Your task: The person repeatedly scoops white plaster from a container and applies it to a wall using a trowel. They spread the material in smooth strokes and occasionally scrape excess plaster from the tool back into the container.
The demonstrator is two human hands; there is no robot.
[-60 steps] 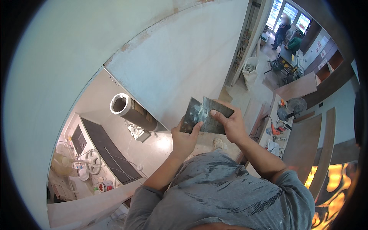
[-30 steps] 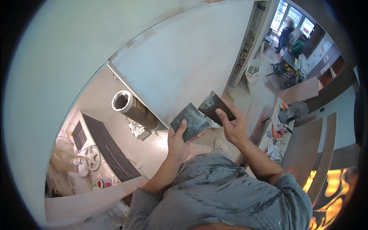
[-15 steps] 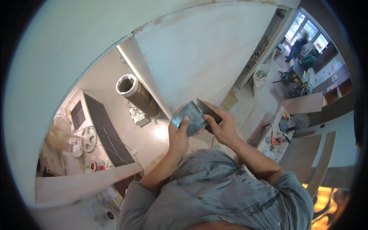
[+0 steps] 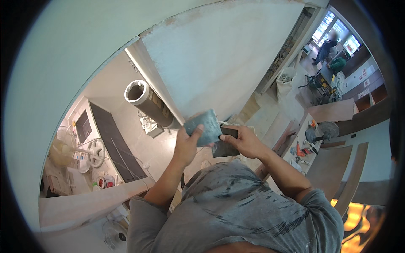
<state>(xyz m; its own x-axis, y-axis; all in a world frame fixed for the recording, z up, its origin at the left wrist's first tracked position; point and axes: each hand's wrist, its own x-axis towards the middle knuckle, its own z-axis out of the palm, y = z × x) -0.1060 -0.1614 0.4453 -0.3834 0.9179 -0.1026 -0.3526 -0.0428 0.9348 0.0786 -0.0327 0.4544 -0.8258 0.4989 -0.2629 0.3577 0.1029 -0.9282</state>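
Observation:
My left hand grips a flat, rectangular grey-green plate, its thumb lying across the face. Wet-looking smears dull the plate's surface. Close beside it, my right hand is closed round the dark handle of a putty knife. The knife's wide dark blade shows below that hand, its near edge just under the plate's lower right corner. Whether blade and plate touch, I cannot tell. Both tools are held in front of my grey, stained shirt.
A smooth pale wall panel stands ahead. To the left are a dark round tube with a white rim and a cluttered counter. A white sack, a bench with tools and two people are at right.
The putty knife's blade has turned from pointing up beside the plate to lying below my right hand. My left hand and the plate have shifted slightly left.

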